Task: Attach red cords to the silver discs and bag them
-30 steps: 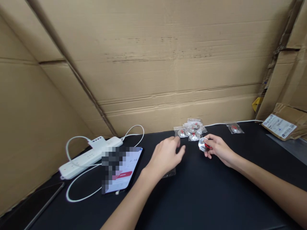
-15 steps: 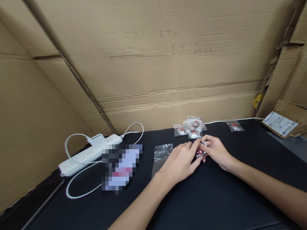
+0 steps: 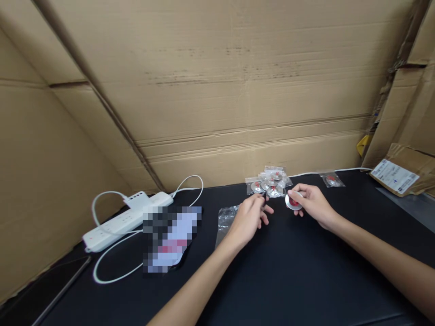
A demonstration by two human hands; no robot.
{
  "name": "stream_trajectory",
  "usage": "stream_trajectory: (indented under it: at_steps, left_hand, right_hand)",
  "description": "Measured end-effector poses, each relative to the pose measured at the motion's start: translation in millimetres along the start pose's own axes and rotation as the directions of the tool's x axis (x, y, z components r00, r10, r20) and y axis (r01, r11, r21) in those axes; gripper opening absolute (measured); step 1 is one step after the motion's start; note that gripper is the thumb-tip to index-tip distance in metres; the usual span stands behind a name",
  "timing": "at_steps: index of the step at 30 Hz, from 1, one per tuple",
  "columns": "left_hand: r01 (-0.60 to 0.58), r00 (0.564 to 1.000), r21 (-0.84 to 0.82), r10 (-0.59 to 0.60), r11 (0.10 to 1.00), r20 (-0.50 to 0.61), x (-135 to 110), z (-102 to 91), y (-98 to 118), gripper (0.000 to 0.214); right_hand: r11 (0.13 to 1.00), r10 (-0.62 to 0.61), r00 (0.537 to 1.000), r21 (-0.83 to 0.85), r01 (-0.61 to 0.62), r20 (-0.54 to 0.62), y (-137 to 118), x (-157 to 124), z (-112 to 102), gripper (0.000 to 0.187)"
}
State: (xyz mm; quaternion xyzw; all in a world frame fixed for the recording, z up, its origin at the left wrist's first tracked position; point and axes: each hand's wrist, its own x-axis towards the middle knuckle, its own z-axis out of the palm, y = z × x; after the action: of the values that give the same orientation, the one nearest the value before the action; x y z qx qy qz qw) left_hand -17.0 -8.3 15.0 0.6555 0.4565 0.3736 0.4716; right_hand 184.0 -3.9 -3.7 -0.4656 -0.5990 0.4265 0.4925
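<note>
Drawn back from the silver disc [image 3: 289, 202] since half a second ago, our left hand [image 3: 248, 216] now stands apart to its left. Behind everything we have a cardboard wall [image 3: 217, 90], then the black table [image 3: 288, 280]. At its left lies a white power strip [image 3: 118, 226], near a phone [image 3: 175, 240] (mostly pixelated), and at far right a labelled cardboard box [image 3: 401, 174]. Our left hand's fingers are half curled; something dark shows at their tips, but we cannot tell whether they grip it. Our right hand [image 3: 313, 204] is closed, thumb over fingers, on the disc, whose middle shows red. Partly behind our left forearm lies a clear bag [image 3: 224, 222]. Just beyond our hands sits a pile of bagged discs [image 3: 272, 182]; one more bagged disc [image 3: 332, 179] lies apart, to the right.
</note>
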Motion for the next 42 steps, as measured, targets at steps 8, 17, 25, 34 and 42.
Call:
stream_trajectory:
  at_steps: [8,17,25,34,42]
  left_hand:
    - [0.123,0.992,-0.124,-0.124,0.985,0.001,8,-5.1,-8,0.016]
    - [0.011,0.996,-0.055,-0.006,0.998,0.092,5,-2.0,-4,0.029]
    - [0.079,0.98,-0.271,-0.026,0.959,0.195,-4,8.4,5,0.048]
    - [0.029,0.966,-0.228,0.031,0.973,0.256,-7,15.7,5,0.038]
    - [-0.175,0.951,0.023,0.163,0.984,0.264,-10,15.5,0,0.032]
  right_hand:
    - [0.743,-0.218,0.96,-0.608,0.279,0.174,15,6,-16,0.025]
    - [0.655,-0.419,0.896,-0.634,0.412,0.148,2,-2,-10,0.013]
    - [0.568,-0.572,0.76,-0.518,0.639,0.309,-19,-20,10,0.024]
    - [0.571,-0.519,0.762,-0.506,0.647,0.387,-16,-19,7,0.019]
    - [0.592,-0.48,0.798,-0.537,0.601,0.364,-15,-21,11,0.014]
